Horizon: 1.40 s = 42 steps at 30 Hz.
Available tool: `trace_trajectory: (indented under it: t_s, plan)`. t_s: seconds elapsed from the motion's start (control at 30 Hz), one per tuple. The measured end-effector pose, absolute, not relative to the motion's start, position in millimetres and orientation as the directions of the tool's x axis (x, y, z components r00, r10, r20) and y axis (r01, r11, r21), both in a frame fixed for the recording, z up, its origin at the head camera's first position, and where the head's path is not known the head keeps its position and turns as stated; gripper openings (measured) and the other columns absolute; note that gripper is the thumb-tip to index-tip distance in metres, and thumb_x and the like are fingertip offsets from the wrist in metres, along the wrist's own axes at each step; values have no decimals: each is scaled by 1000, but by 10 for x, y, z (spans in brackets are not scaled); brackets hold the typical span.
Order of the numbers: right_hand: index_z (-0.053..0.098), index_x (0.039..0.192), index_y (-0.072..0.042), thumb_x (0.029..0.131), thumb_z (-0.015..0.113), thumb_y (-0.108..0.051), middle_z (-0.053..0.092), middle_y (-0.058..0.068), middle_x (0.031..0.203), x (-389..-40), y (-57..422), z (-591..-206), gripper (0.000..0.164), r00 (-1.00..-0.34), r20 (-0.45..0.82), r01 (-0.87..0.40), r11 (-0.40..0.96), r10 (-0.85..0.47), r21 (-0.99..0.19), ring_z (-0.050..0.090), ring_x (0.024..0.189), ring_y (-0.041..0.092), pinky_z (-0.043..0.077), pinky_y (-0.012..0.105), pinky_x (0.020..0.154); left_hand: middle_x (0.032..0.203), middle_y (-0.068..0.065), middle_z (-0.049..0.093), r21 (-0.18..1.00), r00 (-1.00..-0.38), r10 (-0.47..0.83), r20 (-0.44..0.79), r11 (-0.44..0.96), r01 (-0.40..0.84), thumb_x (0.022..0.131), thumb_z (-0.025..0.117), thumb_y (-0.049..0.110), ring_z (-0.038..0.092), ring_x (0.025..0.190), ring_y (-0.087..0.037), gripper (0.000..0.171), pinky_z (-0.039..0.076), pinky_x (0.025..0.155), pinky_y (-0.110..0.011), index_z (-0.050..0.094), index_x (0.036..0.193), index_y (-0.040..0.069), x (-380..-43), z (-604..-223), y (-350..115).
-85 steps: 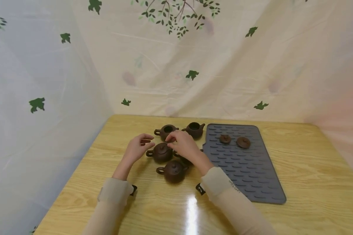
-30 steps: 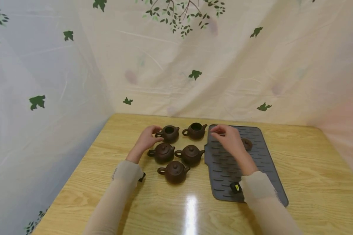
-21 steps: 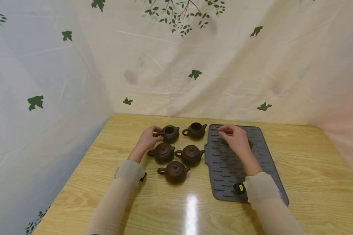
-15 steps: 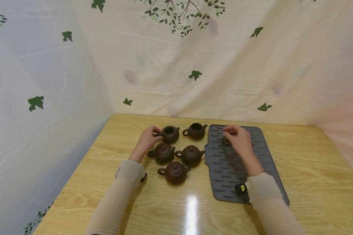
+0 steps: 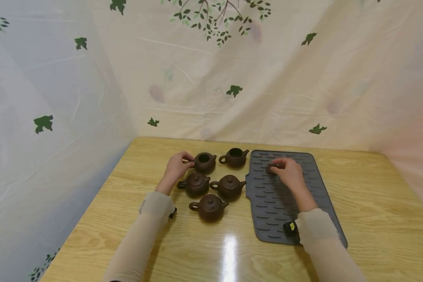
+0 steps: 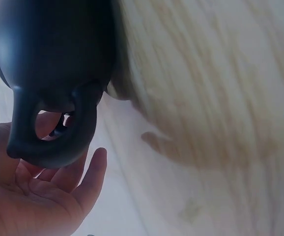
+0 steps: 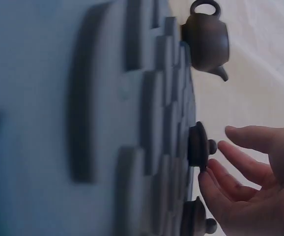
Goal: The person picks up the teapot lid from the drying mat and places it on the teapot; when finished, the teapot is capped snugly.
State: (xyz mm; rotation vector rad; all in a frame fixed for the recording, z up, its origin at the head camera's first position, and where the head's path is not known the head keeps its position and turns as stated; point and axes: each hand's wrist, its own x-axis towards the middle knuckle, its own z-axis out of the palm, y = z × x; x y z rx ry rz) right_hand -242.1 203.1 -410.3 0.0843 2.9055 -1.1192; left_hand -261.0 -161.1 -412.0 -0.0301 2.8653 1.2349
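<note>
At the back left of the teapot group stands a dark brown lidless teapot [image 5: 205, 166]. My left hand [image 5: 177, 167] pinches its handle, which the fingers mostly cover. A nearer teapot [image 6: 58, 49] blocks much of that grip in the left wrist view. Over the grey ridged mat, my right hand [image 5: 290, 173] is low beside a small brown teapot lid [image 5: 269, 168]. In the right wrist view, thumb and fingers spread around the knob of this lid [image 7: 197, 146], with a gap between thumb and knob. Another lid [image 7: 193, 219] lies nearby, largely behind the hand in the head view.
A second lidless teapot [image 5: 235, 160] stands at the back, left of the mat [image 5: 271, 231]. Three lidded teapots, at left [image 5: 196, 186], middle [image 5: 229, 188] and front [image 5: 211, 209], stand close together on the wooden table [image 5: 366, 219]. Patterned cloth [image 5: 183, 86] hangs behind.
My right hand has moved from above the teapots to the mat and lowered to the lid. My left hand has gone to the back-left teapot and taken its handle.
</note>
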Motion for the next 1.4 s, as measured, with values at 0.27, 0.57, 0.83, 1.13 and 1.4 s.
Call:
trace_trajectory:
  t_s: [0.27,0.57,0.83,1.13,1.4]
  plan:
    - [64,127,0,100,60,-14,63,27,128,-2458,2046,-4159,31,-995,-84,98,764,58,-637,59,116,44,51,55,91,119,-14,69,716,-1000,14,-17,698,-2,96,65,11,65,116,-34,15,54,95,-47,68,110,6,-2616,-4124,-1613]
    - [67,120,-1,99,61,-15,66,25,122,-2461,2012,-4114,26,-996,-72,92,793,61,-602,63,106,41,54,49,79,123,-16,67,722,-997,73,-12,691,42,95,67,9,65,117,-36,22,53,100,-46,66,117,4,-2642,-4137,-1601]
    - [68,119,-3,99,62,-16,67,24,121,-2472,1923,-4070,25,-999,-29,41,780,29,-624,63,107,40,54,50,83,132,-17,63,751,-994,104,-40,659,39,95,67,11,63,121,-35,33,54,99,-46,62,127,5,-2640,-4144,-1601]
    - [70,117,-5,98,64,-16,68,21,119,-2501,1726,-4012,23,-1000,9,-10,746,-5,-666,64,105,37,55,48,81,135,-15,63,745,-991,125,-47,665,49,94,70,14,59,125,-36,37,52,102,-48,62,129,7,-2639,-4141,-1593]
    - [70,117,-6,98,64,-18,68,20,119,-2502,1540,-3916,23,-999,35,-50,734,-36,-678,64,108,36,54,49,86,132,-15,64,744,-993,106,-45,667,37,93,71,14,60,123,-36,36,51,102,-47,65,127,7,-2647,-4143,-1596]
